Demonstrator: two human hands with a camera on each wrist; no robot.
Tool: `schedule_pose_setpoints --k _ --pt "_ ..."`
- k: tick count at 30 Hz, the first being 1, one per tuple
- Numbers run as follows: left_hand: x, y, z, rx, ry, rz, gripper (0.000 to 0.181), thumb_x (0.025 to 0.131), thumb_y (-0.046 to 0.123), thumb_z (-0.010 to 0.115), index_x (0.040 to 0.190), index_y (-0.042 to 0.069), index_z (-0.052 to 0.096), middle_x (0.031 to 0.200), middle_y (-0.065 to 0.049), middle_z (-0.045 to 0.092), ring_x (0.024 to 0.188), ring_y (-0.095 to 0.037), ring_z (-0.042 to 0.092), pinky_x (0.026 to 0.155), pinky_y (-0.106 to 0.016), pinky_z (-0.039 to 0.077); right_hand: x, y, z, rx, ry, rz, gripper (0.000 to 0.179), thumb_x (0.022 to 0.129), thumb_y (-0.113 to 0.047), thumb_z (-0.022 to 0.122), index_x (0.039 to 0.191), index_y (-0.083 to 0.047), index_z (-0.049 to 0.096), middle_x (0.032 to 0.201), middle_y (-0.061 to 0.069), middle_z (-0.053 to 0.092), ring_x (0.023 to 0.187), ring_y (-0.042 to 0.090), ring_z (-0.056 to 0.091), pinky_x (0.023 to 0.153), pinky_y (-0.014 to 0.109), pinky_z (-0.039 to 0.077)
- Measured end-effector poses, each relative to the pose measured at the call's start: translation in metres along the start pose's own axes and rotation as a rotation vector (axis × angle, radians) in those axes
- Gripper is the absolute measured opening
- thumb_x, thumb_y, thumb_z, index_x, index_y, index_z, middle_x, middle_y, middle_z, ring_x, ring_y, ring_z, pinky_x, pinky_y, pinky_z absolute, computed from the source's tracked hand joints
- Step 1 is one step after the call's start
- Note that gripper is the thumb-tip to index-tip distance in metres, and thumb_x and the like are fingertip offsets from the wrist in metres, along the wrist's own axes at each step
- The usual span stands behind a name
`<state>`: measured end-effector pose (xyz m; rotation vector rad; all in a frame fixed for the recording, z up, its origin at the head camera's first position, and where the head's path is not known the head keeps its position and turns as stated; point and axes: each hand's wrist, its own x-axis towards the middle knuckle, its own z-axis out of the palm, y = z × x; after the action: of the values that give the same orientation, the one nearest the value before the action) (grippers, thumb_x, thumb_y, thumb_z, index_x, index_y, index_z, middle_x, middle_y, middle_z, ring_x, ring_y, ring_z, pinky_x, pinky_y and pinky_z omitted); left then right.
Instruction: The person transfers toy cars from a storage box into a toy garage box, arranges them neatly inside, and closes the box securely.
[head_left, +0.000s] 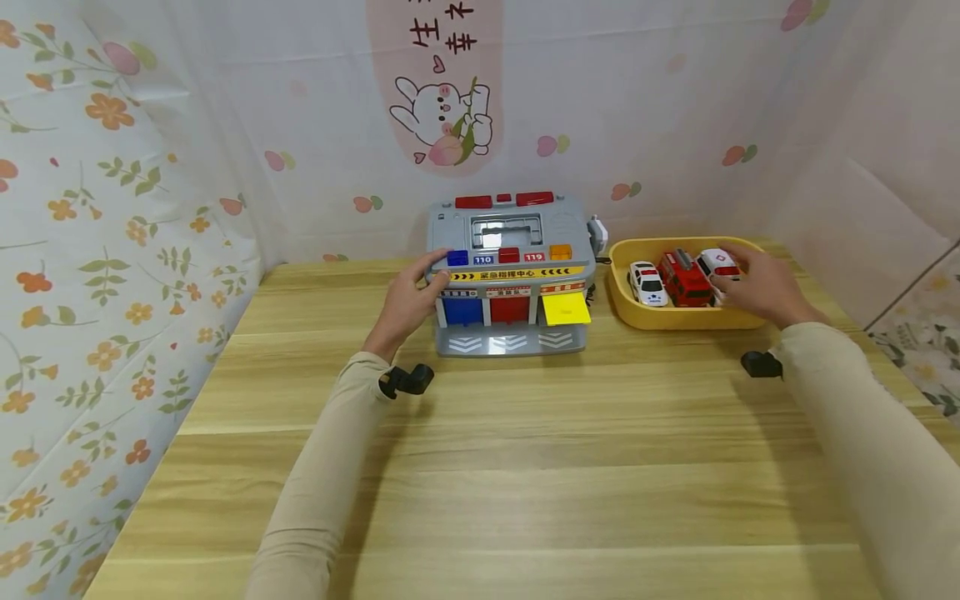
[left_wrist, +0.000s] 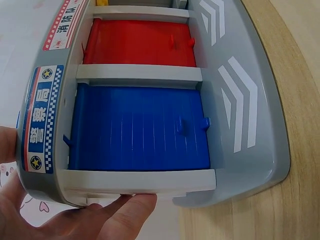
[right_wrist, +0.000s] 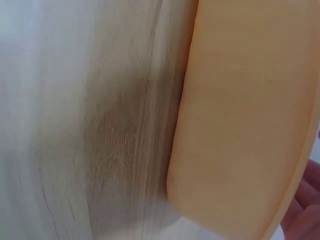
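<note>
A grey toy emergency station (head_left: 510, 250) stands against the back curtain. Its blue door (left_wrist: 140, 127) and red door (left_wrist: 142, 42) are down, while the yellow door (head_left: 566, 309) is swung up and out. My left hand (head_left: 408, 300) holds the station's left end, thumb by the roof edge and fingers along the side wall. My right hand (head_left: 772, 287) reaches into a yellow bin (head_left: 686, 318) and grips a white toy ambulance (head_left: 712, 265) between thumb and fingers. Beside it lie a red toy fire engine (head_left: 685, 282) and a white toy police car (head_left: 647, 284).
A wooden table (head_left: 525, 467) stretches in front of both arms. The floral curtain (head_left: 300, 125) hangs behind and to the left. A white piece (head_left: 597, 233) juts from the station's right side, near the bin. The right wrist view mostly shows the bin's outer wall (right_wrist: 240, 110).
</note>
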<state>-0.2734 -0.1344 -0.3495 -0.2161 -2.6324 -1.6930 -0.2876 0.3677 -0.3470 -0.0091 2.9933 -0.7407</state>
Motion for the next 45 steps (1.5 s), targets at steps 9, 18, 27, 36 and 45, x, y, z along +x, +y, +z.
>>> schedule_pose_setpoints --k 9,18,27,36,45 --pt "-0.001 0.001 0.000 -0.025 -0.008 -0.002 0.045 0.102 0.035 0.053 0.147 0.032 0.050 0.156 -0.007 0.045 0.119 -0.034 0.061 0.091 -0.050 0.058 0.003 0.011 -0.011 -0.043 -0.105 0.053 0.071 0.100 -0.028 0.052 0.158 -0.001 0.021 0.149 0.045 0.028 0.112 0.054 0.048 0.091 0.063 0.045" --pt "-0.001 0.001 0.002 -0.034 -0.004 0.016 0.045 0.103 0.035 0.053 0.147 0.032 0.051 0.159 -0.006 0.042 0.123 -0.035 0.061 0.091 -0.050 0.058 0.011 0.013 -0.006 -0.078 -0.116 0.028 0.059 0.097 -0.015 0.053 0.151 0.002 0.036 0.142 0.043 0.041 0.081 0.034 0.053 0.060 0.033 0.043" --pt "-0.001 0.000 0.004 -0.020 0.012 0.015 0.045 0.102 0.037 0.053 0.147 0.033 0.051 0.157 -0.007 0.044 0.120 -0.034 0.061 0.092 -0.050 0.057 0.014 0.017 -0.002 -0.145 -0.022 -0.023 0.058 0.091 -0.014 0.061 0.142 0.006 0.044 0.134 0.045 0.046 0.114 0.055 0.043 0.091 0.064 0.039" --pt "-0.003 -0.001 0.003 -0.014 0.018 0.008 0.045 0.102 0.037 0.052 0.147 0.034 0.050 0.155 -0.007 0.046 0.120 -0.032 0.060 0.093 -0.050 0.057 0.015 0.014 0.011 -0.136 0.161 0.013 0.048 0.087 -0.016 0.066 0.130 0.006 0.058 0.118 0.041 0.059 0.103 0.050 0.043 0.088 0.057 0.030" --pt "-0.001 -0.003 0.001 -0.035 0.022 -0.001 0.044 0.102 0.037 0.054 0.146 0.034 0.052 0.155 -0.008 0.046 0.120 -0.033 0.061 0.093 -0.050 0.057 0.014 0.010 0.014 -0.114 0.215 0.042 0.051 0.089 -0.019 0.066 0.129 0.009 0.057 0.119 0.042 0.057 0.109 0.054 0.044 0.096 0.061 0.027"
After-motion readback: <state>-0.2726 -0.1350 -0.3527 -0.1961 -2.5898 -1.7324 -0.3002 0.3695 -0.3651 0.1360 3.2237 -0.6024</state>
